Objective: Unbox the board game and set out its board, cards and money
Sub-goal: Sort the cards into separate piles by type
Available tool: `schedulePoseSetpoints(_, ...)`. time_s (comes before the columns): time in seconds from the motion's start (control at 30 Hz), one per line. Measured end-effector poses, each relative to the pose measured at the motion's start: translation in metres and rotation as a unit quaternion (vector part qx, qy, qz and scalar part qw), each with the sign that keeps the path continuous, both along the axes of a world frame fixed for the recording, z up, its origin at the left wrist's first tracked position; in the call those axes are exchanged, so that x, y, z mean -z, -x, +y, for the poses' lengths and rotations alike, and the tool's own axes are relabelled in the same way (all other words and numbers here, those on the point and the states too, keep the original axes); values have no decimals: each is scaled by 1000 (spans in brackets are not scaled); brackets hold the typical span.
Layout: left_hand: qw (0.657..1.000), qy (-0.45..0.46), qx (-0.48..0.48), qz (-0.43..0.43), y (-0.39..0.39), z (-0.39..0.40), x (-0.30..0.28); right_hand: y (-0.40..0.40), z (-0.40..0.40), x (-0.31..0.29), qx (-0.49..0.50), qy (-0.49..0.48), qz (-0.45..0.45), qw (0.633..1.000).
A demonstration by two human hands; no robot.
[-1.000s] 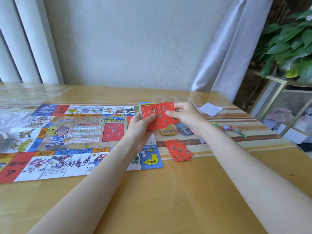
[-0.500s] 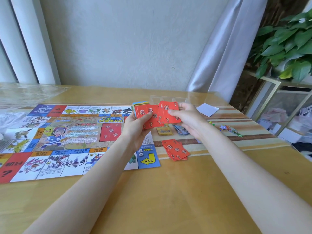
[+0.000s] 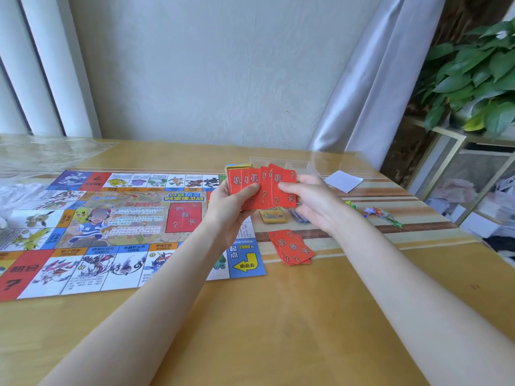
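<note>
**A:** Start nearest. What lies on the bench [image 3: 278, 330]?

**B:** Smooth yellow wood, bare towards the person. The landmark is the red pile [image 3: 292, 247]: thin glossy rectangles with question marks, loosely stacked, just right of the board's blue corner square. The board [image 3: 111, 232] is a flat printed sheet spread well to the pile's left.

**A:** And the hands?

**B:** Both are raised beyond the pile, above it. The left hand [image 3: 231, 207] grips a fan of red cards [image 3: 260, 188], thumb pressed across their faces, other fingers curled behind. The right hand [image 3: 312, 201] pinches the fan's rightmost card between thumb and fingertips.

**A:** What does the coming move turn on?

**B:** I judge that card goes to the pile, which lies below and nearer than the right hand; that hand is closer. The held cards' long axes stand roughly upright, while the pile's long axis runs slanted on the bench.

**A:** Further off?

**B:** Beyond the pile, under the hands, a yellow stack [image 3: 273, 215] and a bluish stack [image 3: 299, 217]. Far right of the pile, small shiny coloured pieces [image 3: 383, 214]; behind, a white paper square [image 3: 344, 181].
</note>
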State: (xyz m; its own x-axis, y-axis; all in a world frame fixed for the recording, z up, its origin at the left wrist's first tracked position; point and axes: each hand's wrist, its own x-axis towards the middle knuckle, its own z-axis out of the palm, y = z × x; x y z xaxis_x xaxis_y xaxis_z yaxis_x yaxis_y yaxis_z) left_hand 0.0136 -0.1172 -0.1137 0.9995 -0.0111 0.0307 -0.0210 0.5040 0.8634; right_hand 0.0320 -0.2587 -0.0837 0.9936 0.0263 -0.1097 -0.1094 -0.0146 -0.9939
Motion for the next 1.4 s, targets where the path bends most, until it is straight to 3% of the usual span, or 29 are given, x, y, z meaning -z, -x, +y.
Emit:
schedulePoseSetpoints(0.2,993,86,81,16,2,-2,-8,1,4,0,-29,-6,-7,1000)
schedulePoseSetpoints(0.4,1000,8,22,-12,0,0,-1,1,0,0,-32,-17,7,999)
schedulePoseSetpoints(0.57,996,63,63,11,0,-1,-6,-3,-1,4,11,-9,18,1000)
schedulePoseSetpoints(0.73,1000,-14,9,11,-2,2,1,-1,-1,2,-10,14,-11,1000)
schedulePoseSetpoints(0.83,1000,-13,20,10,-2,2,2,2,3,3,-49,16,-2,999)
schedulePoseSetpoints(0.97,998,38,51,19,-1,-2,-4,0,2,4,-18,0,1,1000)
schedulePoseSetpoints(1.13,1000,-11,1,-4,-1,2,0,3,0,3,-44,-25,-10,999)
schedulePoseSetpoints(1.4,1000,2,-5,18,-2,-1,-2,5,3,0,-21,-27,15,999)
